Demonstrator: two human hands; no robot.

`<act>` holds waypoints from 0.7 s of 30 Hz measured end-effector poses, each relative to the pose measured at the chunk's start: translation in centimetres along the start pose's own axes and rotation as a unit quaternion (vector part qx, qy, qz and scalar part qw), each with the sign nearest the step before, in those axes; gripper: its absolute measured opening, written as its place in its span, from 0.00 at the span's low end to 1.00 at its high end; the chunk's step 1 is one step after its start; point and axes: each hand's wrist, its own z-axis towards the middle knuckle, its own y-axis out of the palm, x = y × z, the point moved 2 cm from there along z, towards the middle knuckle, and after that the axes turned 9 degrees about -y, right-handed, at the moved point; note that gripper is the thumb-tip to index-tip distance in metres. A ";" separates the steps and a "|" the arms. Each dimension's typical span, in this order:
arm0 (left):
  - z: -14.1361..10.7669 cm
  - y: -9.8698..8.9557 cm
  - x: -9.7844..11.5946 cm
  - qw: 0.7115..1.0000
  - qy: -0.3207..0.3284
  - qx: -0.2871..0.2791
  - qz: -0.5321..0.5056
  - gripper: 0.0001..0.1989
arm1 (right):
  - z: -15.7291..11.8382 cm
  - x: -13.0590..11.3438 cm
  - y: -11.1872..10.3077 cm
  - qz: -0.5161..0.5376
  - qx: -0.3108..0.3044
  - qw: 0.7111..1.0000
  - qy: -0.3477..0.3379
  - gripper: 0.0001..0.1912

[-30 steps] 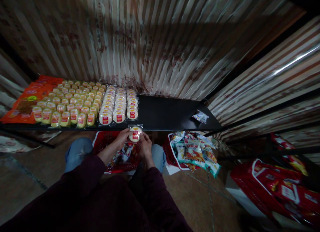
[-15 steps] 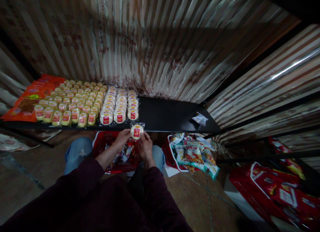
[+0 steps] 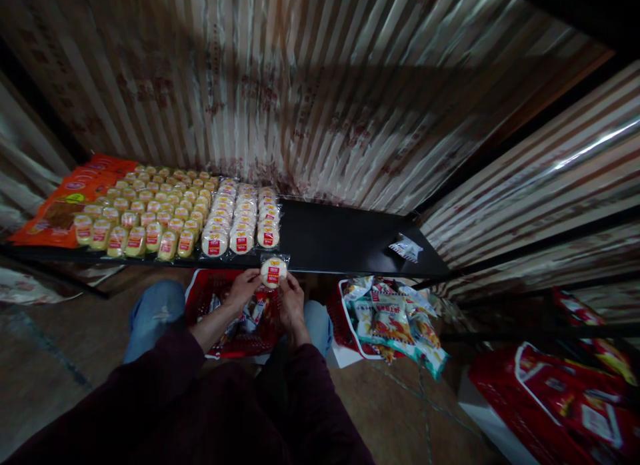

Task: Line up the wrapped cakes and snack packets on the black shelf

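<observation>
Round cake in clear crinkly wrapper, red label [image 3: 273,272], pinched between my left hand [image 3: 243,289] and right hand [image 3: 291,298], both closed on wrapper edges at black shelf [image 3: 340,237] lip. Slick film risks slipping; nudge could topple front row of packed cakes [image 3: 241,240].

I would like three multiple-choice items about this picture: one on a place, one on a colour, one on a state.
1. Where is the round wrapped cake that both hands hold?
A. deep inside the red basket
B. at the front edge of the black shelf
C. on the floor

2. What colour is the label on this cake?
A. blue
B. green
C. red

3. How do the left hand and right hand stand?
A. both grip the cake
B. only the left grips it
C. both are empty

Answers: 1 B, the cake is right at the shelf edge. 2 C, the label is red. 3 A, fingers of both hands close on the wrapper.
</observation>
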 end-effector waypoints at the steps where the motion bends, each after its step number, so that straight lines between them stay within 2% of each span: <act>1: 0.0 0.0 0.0 1.000 -0.001 -0.004 0.005 0.14 | 0.1 -0.1 0.0 0.000 0.002 1.000 0.002 0.21; 9: 0.7 -0.1 0.6 0.998 0.007 0.032 0.049 0.09 | 0.9 0.3 0.5 -0.008 -0.037 0.999 -0.019 0.20; 21: 1.8 0.4 0.2 0.998 0.013 0.044 0.030 0.10 | 1.3 -0.6 1.1 0.014 -0.029 0.999 0.002 0.20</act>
